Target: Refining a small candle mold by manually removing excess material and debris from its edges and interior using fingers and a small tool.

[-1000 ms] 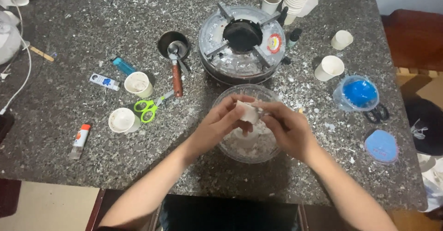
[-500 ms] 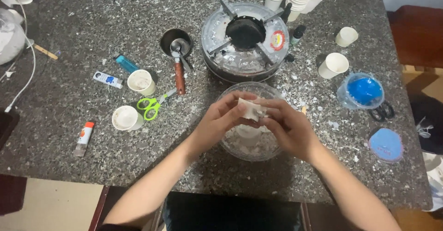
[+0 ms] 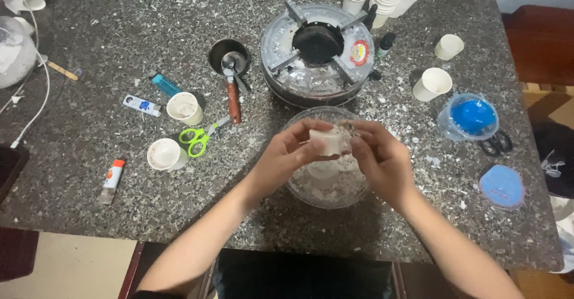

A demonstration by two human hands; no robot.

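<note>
Both hands are raised over a clear glass bowl point(image 3: 299, 188) that holds white crumbled pieces. My left hand point(image 3: 287, 155) and my right hand point(image 3: 379, 158) pinch the same white chunk point(image 3: 327, 140) from either side, just above the bowl. The bowl sits on a dark speckled stone table point(image 3: 89, 72), near its front edge, and my fingers hide part of its rim. White crumbs lie scattered on the table around it.
A round single-burner gas stove point(image 3: 317, 57) stands right behind the bowl. To the left are a small pan with a wooden handle point(image 3: 230, 78), green scissors point(image 3: 200, 138), two paper cups point(image 3: 184, 108), a blue lighter and a glue tube. To the right are paper cups point(image 3: 433, 84), a blue-filled container point(image 3: 469, 117) and a blue lid point(image 3: 501, 185).
The view has shifted slightly. Both hands stay over the bowl with the white chunk between them, now lifted a little higher and turned.
</note>
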